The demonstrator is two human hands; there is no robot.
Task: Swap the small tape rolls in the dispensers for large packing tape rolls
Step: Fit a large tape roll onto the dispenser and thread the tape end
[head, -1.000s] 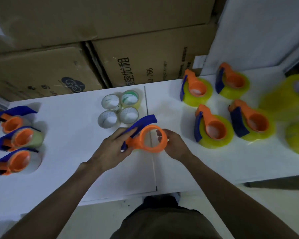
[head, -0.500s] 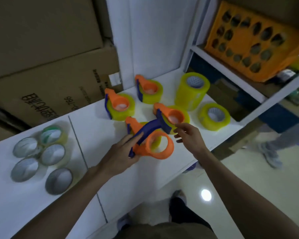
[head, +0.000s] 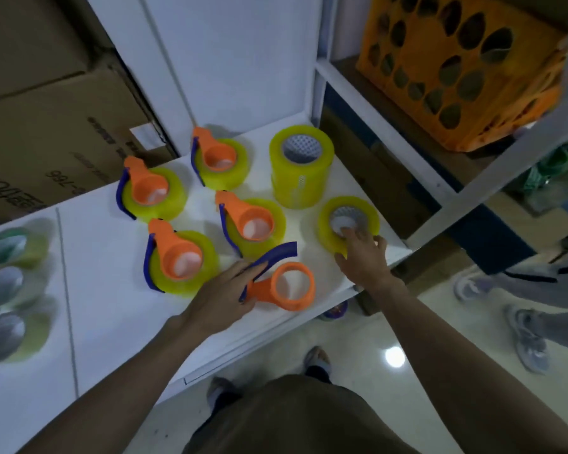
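At far left, the blurred small grey-cored tape rolls [head: 5, 286] lie flat on the white tabletop [head: 105, 309], well apart from your work. Your left hand [head: 222, 298] grips the blue handle of the empty orange plastic ring dispenser [head: 287, 285], which sits near the front edge; loosen that grip and it could tip off. Your right hand [head: 361, 257] curls over the loose glossy yellow packing tape roll [head: 348, 226], fingers at its ribbed core. The smooth film looks slippery, and the roll lies near the corner, so a poor pinch could send it over.
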